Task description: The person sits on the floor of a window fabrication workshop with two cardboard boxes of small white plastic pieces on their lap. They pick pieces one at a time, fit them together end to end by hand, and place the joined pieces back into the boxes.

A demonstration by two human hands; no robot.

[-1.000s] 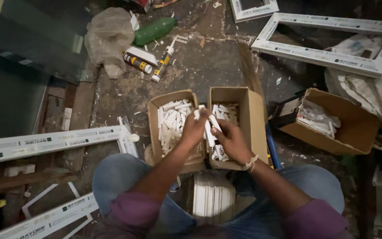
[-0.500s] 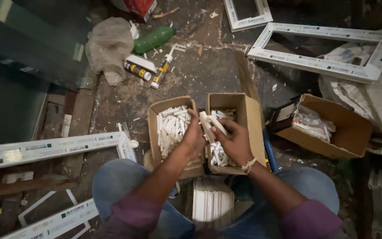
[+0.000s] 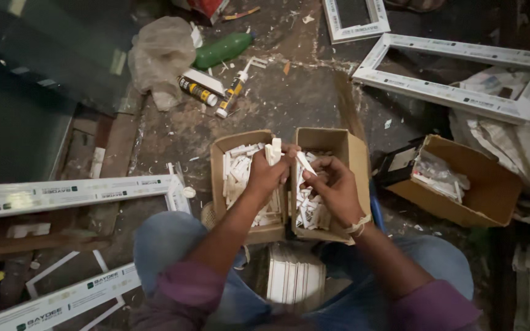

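Left hand [image 3: 267, 176] gripping white strips [image 3: 272, 151], right hand [image 3: 337, 187] pinching one

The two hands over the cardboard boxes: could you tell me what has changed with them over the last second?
Little has changed. The left hand has kept its grip on a bundle of white strips over the left box. The right hand has lifted slightly and now pinches a single white strip above the right box. Both boxes, the third box and the white frames stayed put.
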